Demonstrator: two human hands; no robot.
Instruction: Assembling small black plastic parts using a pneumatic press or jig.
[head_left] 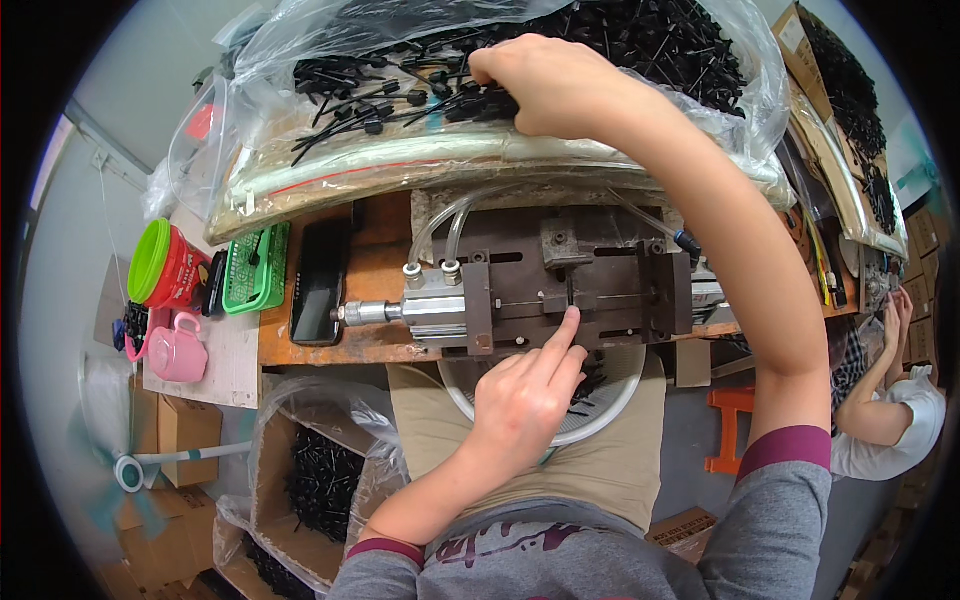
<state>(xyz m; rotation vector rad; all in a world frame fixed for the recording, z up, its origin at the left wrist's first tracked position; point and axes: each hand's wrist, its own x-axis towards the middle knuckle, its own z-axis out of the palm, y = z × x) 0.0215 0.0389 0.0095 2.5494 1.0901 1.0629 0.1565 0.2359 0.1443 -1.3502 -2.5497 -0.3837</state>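
Observation:
My left hand (525, 400) is at the front of a metal pneumatic clamping fixture (520, 285). Its index finger is stretched out, with the tip touching the small block at the middle, by a dark upright piece (571, 290); the other fingers bend loosely and hold nothing. Farther off, my right hand (560, 85) reaches over a heap of black rod-like plastic parts with thicker heads (660, 45) on a plastic-lined tray. Its fingers are curled down at the heap's near edge, and whatever lies between them is hidden. In my lap, a white mesh basket (600, 425) holds several black parts.
Left on the bench are a dark phone (322, 285), green basket (257, 268), red tub (178, 270) and pink cup (178, 350). Clear hoses (455, 235) rise from the fixture. Below left stands a lined carton of black parts (325, 485). Another person (890, 420) sits at right, near an orange stool (730, 430).

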